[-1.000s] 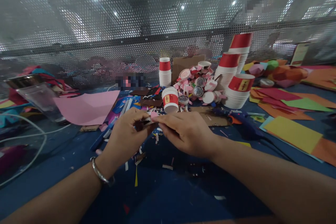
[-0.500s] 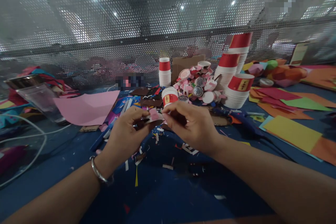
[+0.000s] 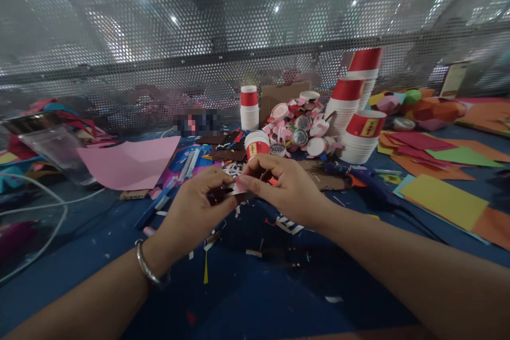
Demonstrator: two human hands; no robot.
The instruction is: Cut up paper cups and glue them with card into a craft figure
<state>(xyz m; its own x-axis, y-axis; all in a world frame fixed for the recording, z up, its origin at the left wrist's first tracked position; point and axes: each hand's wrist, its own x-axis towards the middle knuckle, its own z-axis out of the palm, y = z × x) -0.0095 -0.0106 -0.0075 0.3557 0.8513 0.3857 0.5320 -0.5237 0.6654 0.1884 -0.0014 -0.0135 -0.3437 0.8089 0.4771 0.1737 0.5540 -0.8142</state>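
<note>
My left hand (image 3: 199, 202) is closed, pinching a small pale paper piece (image 3: 238, 189) between thumb and fingers. Against the same piece press the thumb and fingertips of my right hand (image 3: 289, 186), also closed. Fingers cover most of the piece, so its full shape is hidden. A dark, thin tip shows by my left fingers; I cannot make out what it is. Just behind my hands stands a red and white paper cup (image 3: 257, 143). Paper scraps (image 3: 290, 224) lie on the blue tabletop (image 3: 239, 303) below them.
Stacked paper cups (image 3: 360, 135) stand at the right, beside a heap of small pink paper pieces (image 3: 300, 127). A blue glue gun (image 3: 372, 186) with a cord lies nearby. Coloured paper sheets (image 3: 442, 199) are far right; a pink sheet (image 3: 131, 162) and clear container (image 3: 59, 149) are left.
My right thumb has moved left onto the paper piece, now covering the pink part that showed before. Both hands have come slightly closer together and lower.
</note>
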